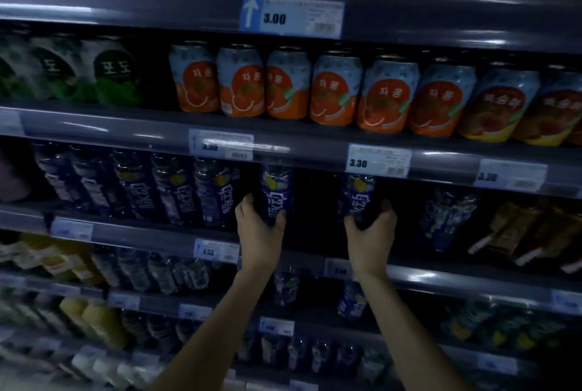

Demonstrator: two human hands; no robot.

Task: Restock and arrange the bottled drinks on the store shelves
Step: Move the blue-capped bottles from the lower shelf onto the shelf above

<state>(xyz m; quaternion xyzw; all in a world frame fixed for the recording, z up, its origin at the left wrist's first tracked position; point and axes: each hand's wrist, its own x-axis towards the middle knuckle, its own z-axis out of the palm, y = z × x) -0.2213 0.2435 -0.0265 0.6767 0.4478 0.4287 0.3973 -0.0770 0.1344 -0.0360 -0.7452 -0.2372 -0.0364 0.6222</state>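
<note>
1. The left grip [259, 230], a bare hand just left of the frame's centre, is clamped round the lower part of a blue bottle [276, 192], with digits on both sides of it.
2. The right grip [373, 233], just right of centre, is clamped the same way on a second blue bottle [357, 198].
3. Both bottles stand roughly upright at the front of the middle shelf [141, 235], well apart, with a dark gap between them.
4. Left of the first bottle, a row of matching blue bottles [157, 189] fills the same shelf out to the left edge of the frame.
5. A price tag reading 3.30 [379, 161] sits on the rail just above the second bottle.
6. One shelf up, orange cans [293, 85] run across the centre and right, and green cans [116, 76] stand at upper left.
7. At right on the middle shelf stand paler bottles [447, 217]; the blur hides their labels.
</note>
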